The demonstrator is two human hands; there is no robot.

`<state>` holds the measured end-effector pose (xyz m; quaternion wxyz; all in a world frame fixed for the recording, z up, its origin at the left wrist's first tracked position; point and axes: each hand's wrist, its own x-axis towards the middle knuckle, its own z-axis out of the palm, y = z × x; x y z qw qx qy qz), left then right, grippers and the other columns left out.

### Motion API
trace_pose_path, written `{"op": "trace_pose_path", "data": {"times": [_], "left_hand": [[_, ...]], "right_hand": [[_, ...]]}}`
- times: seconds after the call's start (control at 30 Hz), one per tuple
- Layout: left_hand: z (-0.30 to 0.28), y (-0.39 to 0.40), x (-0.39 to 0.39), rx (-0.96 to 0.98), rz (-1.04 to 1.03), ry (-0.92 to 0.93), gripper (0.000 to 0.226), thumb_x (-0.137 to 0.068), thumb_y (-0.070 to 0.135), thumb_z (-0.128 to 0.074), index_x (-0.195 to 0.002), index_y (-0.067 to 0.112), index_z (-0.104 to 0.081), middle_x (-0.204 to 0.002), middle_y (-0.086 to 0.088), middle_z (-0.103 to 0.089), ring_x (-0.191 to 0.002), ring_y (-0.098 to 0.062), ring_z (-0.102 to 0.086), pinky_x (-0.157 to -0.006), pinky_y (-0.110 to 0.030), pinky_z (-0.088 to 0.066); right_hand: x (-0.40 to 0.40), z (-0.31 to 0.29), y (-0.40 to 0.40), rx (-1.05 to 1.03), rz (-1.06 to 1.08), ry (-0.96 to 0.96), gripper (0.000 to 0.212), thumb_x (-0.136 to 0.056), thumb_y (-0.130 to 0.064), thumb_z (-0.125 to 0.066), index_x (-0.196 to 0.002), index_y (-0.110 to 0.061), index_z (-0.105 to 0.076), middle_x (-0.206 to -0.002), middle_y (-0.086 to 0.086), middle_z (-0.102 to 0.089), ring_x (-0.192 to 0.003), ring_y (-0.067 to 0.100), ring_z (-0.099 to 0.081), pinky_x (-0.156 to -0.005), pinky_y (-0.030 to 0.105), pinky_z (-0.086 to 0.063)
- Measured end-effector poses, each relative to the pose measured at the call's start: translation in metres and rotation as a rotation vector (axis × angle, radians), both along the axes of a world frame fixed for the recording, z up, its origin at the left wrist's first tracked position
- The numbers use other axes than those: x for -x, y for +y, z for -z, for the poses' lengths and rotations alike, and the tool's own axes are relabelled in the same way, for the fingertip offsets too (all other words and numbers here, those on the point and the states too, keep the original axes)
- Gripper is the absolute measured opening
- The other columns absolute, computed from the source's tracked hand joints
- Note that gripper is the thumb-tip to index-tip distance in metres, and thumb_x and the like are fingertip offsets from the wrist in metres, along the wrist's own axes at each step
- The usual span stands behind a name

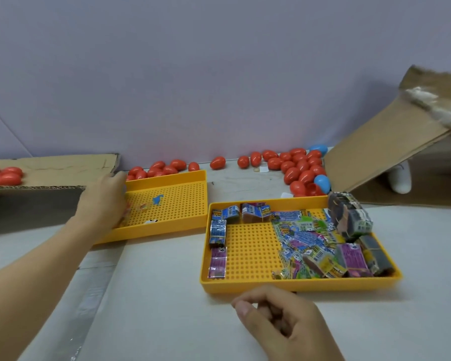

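Observation:
Two yellow perforated trays stand on the white table. My left hand [102, 201] reaches over the left end of the left tray [182, 204], its fingertips down among blurred clear packets [138, 206]; whether it holds one is hidden. A small blue figure [158, 199] and a white scrap [151, 221] lie in that tray. The right tray [248, 282] holds several colourful folded leaflets [297, 238] and banded stacks [349, 217]. In front of the right tray my right hand [279, 319] hovers with loosely curled fingers and nothing in it.
Many red plastic eggs [300, 165] and two blue ones [322, 183] lie along the back wall. More red eggs [3, 175] rest on a cardboard flap at the left. An open cardboard box [380, 155] stands at the right, a white object [401, 178] inside it.

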<state>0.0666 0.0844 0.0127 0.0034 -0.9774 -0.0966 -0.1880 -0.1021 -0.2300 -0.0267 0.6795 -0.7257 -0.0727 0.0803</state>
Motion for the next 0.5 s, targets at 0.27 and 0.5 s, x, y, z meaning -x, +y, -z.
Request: {"op": "trace_pose_path", "data": {"times": [0.27, 0.5], "left_hand": [[-0.012, -0.116, 0.086, 0.751, 0.800, -0.288, 0.052, -0.080, 0.012, -0.080, -0.125, 0.018, -0.057, -0.114, 0.007, -0.070, -0.100, -0.012, -0.068, -0.074, -0.018, -0.057], [0.016, -0.169, 0.165, 1.192, 0.965, -0.231, 0.047, -0.069, 0.007, -0.077, -0.112, 0.024, -0.070, -0.104, 0.000, -0.075, -0.085, -0.022, -0.071, -0.066, -0.025, -0.054]], "right_hand": [[-0.003, 0.000, 0.000, -0.097, 0.056, -0.003, 0.006, -0.080, -0.030, -0.074, -0.078, -0.024, -0.076, -0.052, -0.005, -0.036, -0.046, 0.009, -0.030, -0.046, 0.017, -0.025], [-0.005, -0.012, -0.008, -0.502, 0.088, 0.281, 0.014, -0.066, -0.011, -0.057, -0.068, -0.007, -0.069, -0.042, 0.006, -0.030, -0.032, 0.010, -0.022, -0.037, 0.010, -0.019]]}}
